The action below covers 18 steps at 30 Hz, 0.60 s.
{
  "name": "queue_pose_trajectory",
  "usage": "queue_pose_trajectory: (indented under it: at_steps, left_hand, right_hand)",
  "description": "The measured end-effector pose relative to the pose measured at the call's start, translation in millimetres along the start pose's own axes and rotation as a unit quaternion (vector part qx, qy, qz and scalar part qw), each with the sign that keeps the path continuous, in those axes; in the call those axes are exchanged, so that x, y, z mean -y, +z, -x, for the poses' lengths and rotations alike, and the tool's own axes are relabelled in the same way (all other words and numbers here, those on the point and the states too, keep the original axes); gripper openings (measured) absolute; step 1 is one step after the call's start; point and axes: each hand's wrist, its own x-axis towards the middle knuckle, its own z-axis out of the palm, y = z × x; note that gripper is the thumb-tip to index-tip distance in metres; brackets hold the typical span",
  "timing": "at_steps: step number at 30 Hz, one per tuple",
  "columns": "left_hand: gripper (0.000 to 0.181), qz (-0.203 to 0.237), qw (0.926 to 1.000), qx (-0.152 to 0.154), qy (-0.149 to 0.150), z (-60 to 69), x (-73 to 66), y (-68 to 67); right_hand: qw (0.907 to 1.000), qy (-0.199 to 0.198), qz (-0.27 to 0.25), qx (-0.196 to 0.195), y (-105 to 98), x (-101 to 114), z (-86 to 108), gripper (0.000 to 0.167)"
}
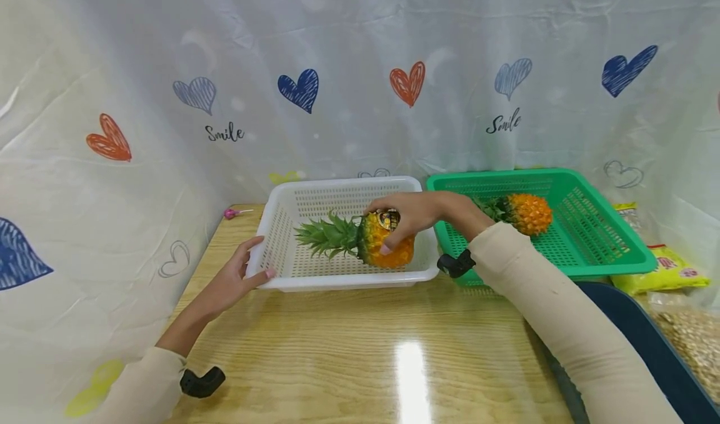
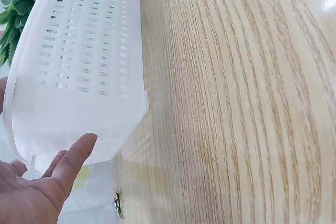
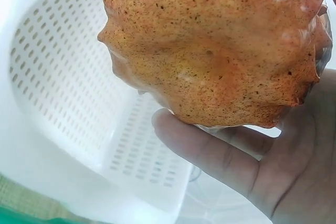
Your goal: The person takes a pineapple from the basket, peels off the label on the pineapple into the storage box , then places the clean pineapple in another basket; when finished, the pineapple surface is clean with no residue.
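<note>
My right hand (image 1: 415,214) grips a pineapple (image 1: 375,249) with a green crown, which lies sideways in the white perforated basket (image 1: 337,281). A dark and gold label shows on the fruit beside the fingers. Close up in the right wrist view, the bumpy orange-brown base of the pineapple (image 3: 210,56) sits between thumb and fingers; clear film seems to cover it. At the basket's front left corner, my left hand (image 1: 232,279) holds the rim. In the left wrist view one finger of the left hand (image 2: 50,187) lies along the basket's outer wall.
A green basket (image 1: 596,224) holding another pineapple (image 1: 529,213) stands right of the white one. Beyond it are a yellow packet (image 1: 666,271), a bag of beige pieces (image 1: 689,339) and a dark bin (image 1: 630,324). A small pink object (image 1: 230,213) lies at the table's far left.
</note>
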Motion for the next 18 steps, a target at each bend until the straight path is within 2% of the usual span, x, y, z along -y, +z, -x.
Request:
queue_pose_trajectory:
  at_steps: [5, 12, 18]
  left_hand:
    - [0.083, -0.001, 1.0000, -0.004, -0.004, -0.5, -0.3, 0.0]
    - [0.083, 0.001, 0.9999, -0.005, -0.009, -0.2, -1.1, 0.5]
    - [0.083, 0.005, 0.9999, -0.004, -0.010, -0.8, -1.8, 0.3]
  right_hand:
    - [0.9999, -0.004, -0.012, -0.002, 1.8, 3.5, 8.1, 0.095]
    - [0.9980, -0.054, -0.030, -0.011, 7.3, 8.5, 19.7, 0.092]
    - [0.9963, -0.077, -0.036, -0.012, 13.0, 10.3, 31.4, 0.093]
